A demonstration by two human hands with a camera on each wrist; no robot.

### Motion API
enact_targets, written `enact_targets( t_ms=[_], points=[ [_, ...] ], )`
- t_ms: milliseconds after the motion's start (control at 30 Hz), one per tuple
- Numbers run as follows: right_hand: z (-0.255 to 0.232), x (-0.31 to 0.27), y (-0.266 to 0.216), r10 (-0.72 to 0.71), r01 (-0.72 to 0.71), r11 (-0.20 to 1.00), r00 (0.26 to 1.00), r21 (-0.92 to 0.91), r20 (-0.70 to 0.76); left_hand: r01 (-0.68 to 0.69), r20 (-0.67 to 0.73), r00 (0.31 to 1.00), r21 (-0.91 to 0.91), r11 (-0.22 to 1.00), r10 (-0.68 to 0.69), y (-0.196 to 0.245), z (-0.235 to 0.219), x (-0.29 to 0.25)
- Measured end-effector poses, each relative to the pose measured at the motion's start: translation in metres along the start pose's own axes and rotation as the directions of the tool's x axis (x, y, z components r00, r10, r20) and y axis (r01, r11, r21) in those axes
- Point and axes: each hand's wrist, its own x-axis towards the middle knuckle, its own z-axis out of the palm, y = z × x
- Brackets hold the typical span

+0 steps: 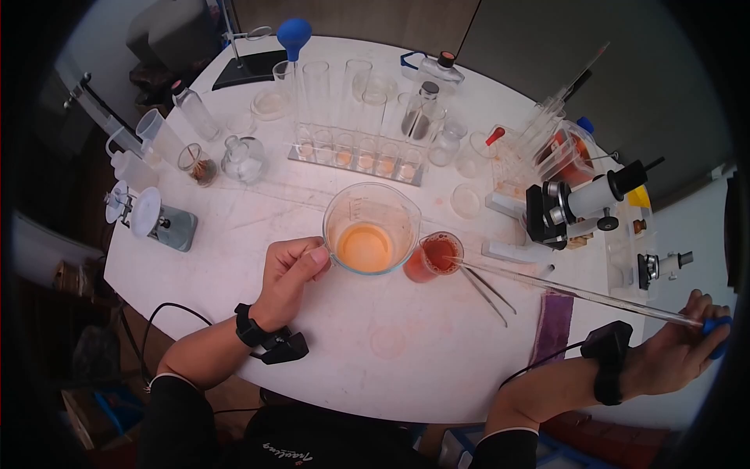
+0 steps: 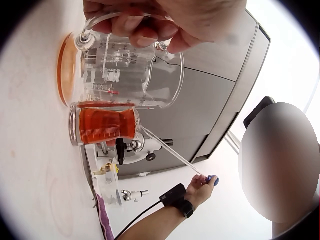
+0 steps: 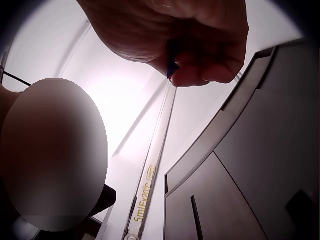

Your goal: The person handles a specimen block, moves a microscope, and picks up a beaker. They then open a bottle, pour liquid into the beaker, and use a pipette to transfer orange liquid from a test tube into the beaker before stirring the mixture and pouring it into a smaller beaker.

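Observation:
My left hand [image 1: 293,281] grips the handle [image 2: 120,18] of a clear glass measuring cup [image 1: 344,205], which stands on the table with some pale orange liquid in its bottom. Just right of the cup stands a small graduated beaker [image 2: 102,125] of red-orange liquid. Far out to the right, my right hand [image 1: 664,363] holds a long glass pipette [image 1: 578,295] by its blue rubber bulb [image 1: 717,336], fingers curled round it. The pipette slants down leftward, its tip right at the beaker's mouth. In the right wrist view, yellow 5 ml markings show on the pipette.
Metal tweezers [image 1: 491,297] lie beside the beaker. Behind the cup is a rack [image 1: 359,166] of test tubes, one holding a blue bulb [image 1: 294,35]. A microscope [image 1: 582,199] and purple cloth [image 1: 552,324] are at right; a small balance [image 1: 176,230] stands at left.

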Motion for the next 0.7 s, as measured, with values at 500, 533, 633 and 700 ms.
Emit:
enact_targets(
  t_ms=[500, 533, 633, 700],
  points=[
    [0.023, -0.013, 0.002, -0.038, 0.038, 0.996, 0.999, -0.083, 0.006, 0.014, 0.008, 1.0, 0.009, 1.0, -0.014, 0.003, 0.0, 0.0],
    [0.019, -0.012, 0.003, -0.037, 0.04, 0.997, 0.998, -0.07, 0.043, 0.015, 0.006, 1.0, 0.007, 1.0, -0.015, 0.002, 0.0, 0.0],
    [0.012, -0.009, 0.006, -0.035, 0.039, 0.998, 0.993, -0.039, 0.112, 0.015, 0.002, 1.0, 0.003, 1.0, -0.015, 0.002, 0.0, 0.0],
    [0.019, -0.013, 0.005, -0.035, 0.038, 0.999, 0.994, -0.036, 0.1, 0.014, 0.004, 1.0, -0.002, 1.0, -0.014, 0.002, 0.001, 0.0]
  ],
)
